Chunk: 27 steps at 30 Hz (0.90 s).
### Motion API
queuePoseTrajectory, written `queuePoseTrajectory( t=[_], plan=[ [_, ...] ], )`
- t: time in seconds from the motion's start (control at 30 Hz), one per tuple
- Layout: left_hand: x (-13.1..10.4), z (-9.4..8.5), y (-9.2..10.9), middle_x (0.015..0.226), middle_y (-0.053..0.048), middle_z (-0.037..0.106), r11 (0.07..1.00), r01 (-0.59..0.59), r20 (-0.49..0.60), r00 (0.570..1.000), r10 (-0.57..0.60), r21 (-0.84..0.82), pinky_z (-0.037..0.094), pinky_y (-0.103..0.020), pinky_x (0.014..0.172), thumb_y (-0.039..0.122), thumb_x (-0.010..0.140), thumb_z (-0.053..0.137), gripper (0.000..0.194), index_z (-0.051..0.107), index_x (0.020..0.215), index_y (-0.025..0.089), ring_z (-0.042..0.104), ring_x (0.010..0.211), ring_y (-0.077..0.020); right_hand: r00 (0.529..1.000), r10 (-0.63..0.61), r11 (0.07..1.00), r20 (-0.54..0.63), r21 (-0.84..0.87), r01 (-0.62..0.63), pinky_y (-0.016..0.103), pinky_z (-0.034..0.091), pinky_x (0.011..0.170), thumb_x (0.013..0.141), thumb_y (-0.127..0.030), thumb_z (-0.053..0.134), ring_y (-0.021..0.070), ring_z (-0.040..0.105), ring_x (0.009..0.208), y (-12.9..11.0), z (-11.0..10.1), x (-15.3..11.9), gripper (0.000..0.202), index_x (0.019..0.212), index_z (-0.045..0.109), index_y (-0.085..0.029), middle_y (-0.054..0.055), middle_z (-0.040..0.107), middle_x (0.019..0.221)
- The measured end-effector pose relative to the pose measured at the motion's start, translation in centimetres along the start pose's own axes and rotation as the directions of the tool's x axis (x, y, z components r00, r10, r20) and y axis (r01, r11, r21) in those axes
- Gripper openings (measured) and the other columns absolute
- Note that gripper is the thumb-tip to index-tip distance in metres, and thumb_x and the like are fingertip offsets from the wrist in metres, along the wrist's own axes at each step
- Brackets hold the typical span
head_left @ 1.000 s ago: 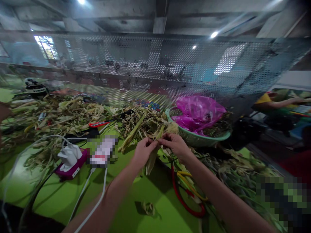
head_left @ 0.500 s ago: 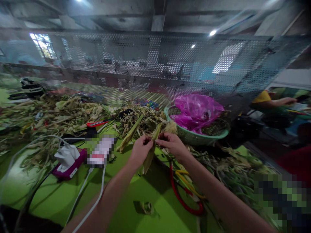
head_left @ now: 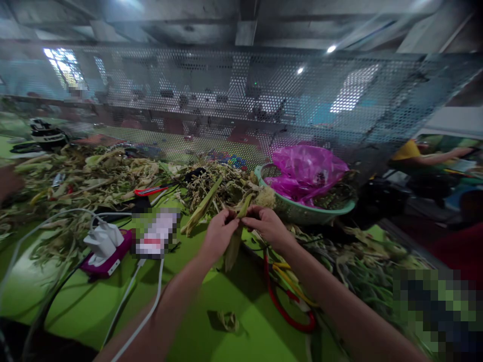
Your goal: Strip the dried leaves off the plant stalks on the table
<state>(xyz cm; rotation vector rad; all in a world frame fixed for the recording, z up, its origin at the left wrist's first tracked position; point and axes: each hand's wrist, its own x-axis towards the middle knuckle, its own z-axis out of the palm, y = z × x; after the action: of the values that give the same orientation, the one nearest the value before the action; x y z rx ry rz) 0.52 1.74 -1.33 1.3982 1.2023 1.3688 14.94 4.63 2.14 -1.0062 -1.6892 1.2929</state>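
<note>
Between my two hands is a long, dried, yellow-green leaf, like a corn husk [head_left: 234, 247], its broad end hanging down over the green table. My left hand [head_left: 221, 232] pinches it from the left, thumb and fingers pressed together. From the right, my right hand [head_left: 268, 226] pinches the same leaf close to the left fingertips. The leaf's upper tip pokes up above the fingers. Another folded dry leaf [head_left: 202, 207] leans on the pile just left of my hands. A small curled leaf scrap [head_left: 229, 322] lies on the table nearer to me.
A green basin [head_left: 302, 213] with a purple plastic bag [head_left: 307, 173] stands behind my right hand. Dried leaves [head_left: 113, 173] heap along a perforated metal screen [head_left: 211, 95]. A purple power strip [head_left: 107, 259], cables and a red-yellow cord [head_left: 273, 301] lie nearby. Another person's hand [head_left: 9, 182] shows far left.
The leaf's hanging end has swung slightly right while both my hands keep their pinch. Another person's hand has come in at the left edge. The arm far right has shifted.
</note>
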Motion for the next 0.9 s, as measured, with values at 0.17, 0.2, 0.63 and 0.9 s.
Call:
queuePoseTrajectory(
  t=[0.17, 0.2, 0.63, 0.9],
  plan=[
    [-0.2, 0.1, 0.3, 0.073, 0.000, 0.057, 0.997, 0.042, 0.018, 0.999, -0.041, -0.065, 0.039, -0.024, 0.065, 0.021, 0.073, 0.053, 0.009, 0.059, 0.079, 0.016, 0.048, 0.069, -0.0123, 1.000, 0.006, 0.999, 0.023, 0.034, -0.006, 0.024, 0.038, 0.055, 0.063, -0.025, 0.065, 0.0113, 0.046, 0.058, 0.3, -0.1, 0.0, 0.012, 0.070, 0.060, -0.018, -0.004, 0.053, 0.062],
    [-0.2, 0.1, 0.3, 0.072, 0.001, 0.057, 0.996, 0.048, 0.021, 0.999, -0.047, -0.081, 0.039, -0.023, 0.064, 0.021, 0.073, 0.053, 0.009, 0.059, 0.079, 0.016, 0.048, 0.068, -0.0122, 1.000, 0.007, 0.999, 0.026, 0.040, -0.009, 0.024, 0.038, 0.056, 0.063, -0.025, 0.065, 0.0111, 0.046, 0.058, 0.3, -0.2, 0.0, 0.012, 0.070, 0.059, -0.018, -0.004, 0.053, 0.062],
    [-0.1, 0.4, -0.5, 0.063, 0.003, 0.050, 0.975, 0.113, -0.063, 0.990, -0.127, -0.191, 0.037, -0.022, 0.054, 0.020, 0.069, 0.054, 0.003, 0.053, 0.071, 0.018, 0.044, 0.058, -0.0104, 0.997, -0.037, 0.999, 0.073, -0.014, 0.038, 0.025, 0.039, 0.057, 0.066, -0.025, 0.064, 0.0116, 0.046, 0.060, 0.6, 0.3, 0.0, 0.011, 0.069, 0.057, -0.018, -0.004, 0.051, 0.063],
    [0.1, 0.4, -0.5, 0.066, 0.002, 0.054, 0.960, 0.072, -0.052, 0.995, -0.089, -0.269, 0.042, -0.021, 0.056, 0.024, 0.070, 0.059, 0.009, 0.054, 0.073, 0.017, 0.049, 0.060, -0.0098, 0.999, -0.051, 0.998, -0.015, -0.037, 0.050, 0.028, 0.043, 0.066, 0.069, -0.036, 0.068, 0.0147, 0.052, 0.068, 0.4, 0.6, -0.2, 0.027, 0.085, 0.058, -0.017, -0.001, 0.059, 0.074]
  ],
)
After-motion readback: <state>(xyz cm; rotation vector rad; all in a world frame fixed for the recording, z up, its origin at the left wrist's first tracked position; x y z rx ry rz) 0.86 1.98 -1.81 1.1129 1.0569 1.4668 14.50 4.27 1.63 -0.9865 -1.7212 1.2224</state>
